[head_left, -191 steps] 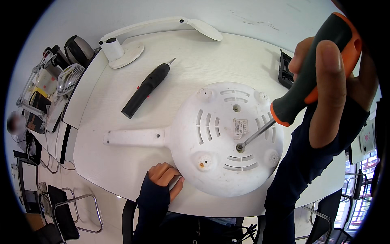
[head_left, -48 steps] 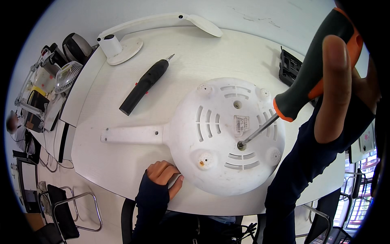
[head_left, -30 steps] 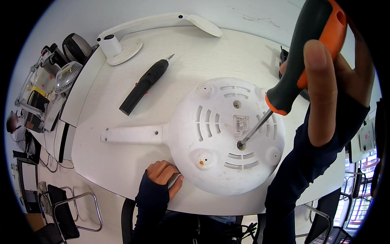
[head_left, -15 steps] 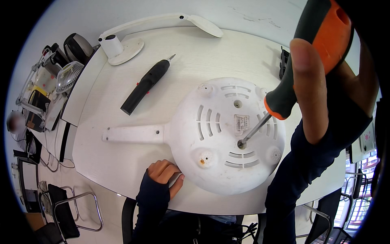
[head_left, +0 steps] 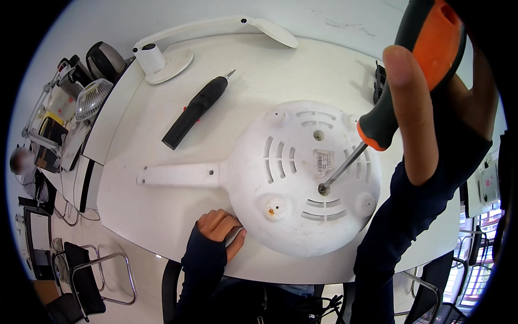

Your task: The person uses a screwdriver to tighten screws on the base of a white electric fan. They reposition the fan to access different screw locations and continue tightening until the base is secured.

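A white pan-shaped appliance [head_left: 291, 232] with a long handle lies underside up on the table. Its base has vent slots, a label, round feet and recessed holes. My right hand [head_left: 418, 116] is closed on a screwdriver [head_left: 382, 121] with an orange and dark green handle; part of the grip is out of frame. The tilted shaft ends in the recessed hole below the label; the screw itself is hard to make out. My left hand [head_left: 221, 229] is closed at the near left rim of the appliance, fingers curled, fingertips partly hidden.
Left of the appliance lies a black electric screwdriver [head_left: 195, 112] with a bit. A white desk lamp [head_left: 167, 65] stands at the back left, its arm reaching right. A black object [head_left: 380, 82] sits at the back right. A side table at far left holds a fan [head_left: 93, 100] and a kettle [head_left: 104, 62].
The view has shifted slightly. My right hand and the screwdriver handle have tilted or turned a little, with the tip still in the same hole. My left hand stays at the rim.
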The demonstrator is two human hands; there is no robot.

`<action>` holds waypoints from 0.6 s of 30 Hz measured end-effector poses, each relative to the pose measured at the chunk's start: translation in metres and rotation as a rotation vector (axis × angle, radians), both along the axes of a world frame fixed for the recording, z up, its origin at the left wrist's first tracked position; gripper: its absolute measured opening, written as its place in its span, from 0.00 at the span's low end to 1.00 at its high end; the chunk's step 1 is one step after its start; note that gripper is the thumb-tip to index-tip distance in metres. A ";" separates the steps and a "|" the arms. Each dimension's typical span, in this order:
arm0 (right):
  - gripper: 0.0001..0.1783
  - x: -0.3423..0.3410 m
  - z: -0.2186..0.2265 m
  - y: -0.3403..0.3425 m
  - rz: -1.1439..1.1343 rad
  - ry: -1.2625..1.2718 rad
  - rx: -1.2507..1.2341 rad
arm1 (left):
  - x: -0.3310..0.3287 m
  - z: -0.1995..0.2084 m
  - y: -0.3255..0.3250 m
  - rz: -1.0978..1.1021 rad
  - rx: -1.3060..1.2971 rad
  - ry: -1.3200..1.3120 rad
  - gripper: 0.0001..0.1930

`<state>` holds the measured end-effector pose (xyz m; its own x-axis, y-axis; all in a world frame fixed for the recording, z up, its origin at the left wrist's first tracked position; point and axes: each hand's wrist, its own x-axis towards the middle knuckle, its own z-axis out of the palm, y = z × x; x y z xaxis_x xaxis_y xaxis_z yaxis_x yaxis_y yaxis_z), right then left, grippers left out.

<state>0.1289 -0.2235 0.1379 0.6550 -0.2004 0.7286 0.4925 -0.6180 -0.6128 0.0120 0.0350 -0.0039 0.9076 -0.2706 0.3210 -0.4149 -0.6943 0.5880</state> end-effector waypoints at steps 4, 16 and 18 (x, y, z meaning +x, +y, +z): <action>0.20 0.004 -0.007 -0.006 0.014 0.113 0.152 | 0.001 0.000 -0.001 -0.007 0.005 0.018 0.07; 0.13 -0.004 0.005 0.002 -0.022 0.278 0.224 | 0.001 0.000 0.001 -0.009 0.008 0.026 0.08; 0.13 -0.006 0.011 0.004 -0.130 0.346 0.273 | 0.003 0.001 -0.004 -0.021 0.001 0.020 0.08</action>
<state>0.1233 -0.2195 0.1491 0.8069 -0.4516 0.3807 0.1592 -0.4543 -0.8765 0.0148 0.0315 -0.0033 0.9079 -0.2899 0.3027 -0.4177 -0.6863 0.5954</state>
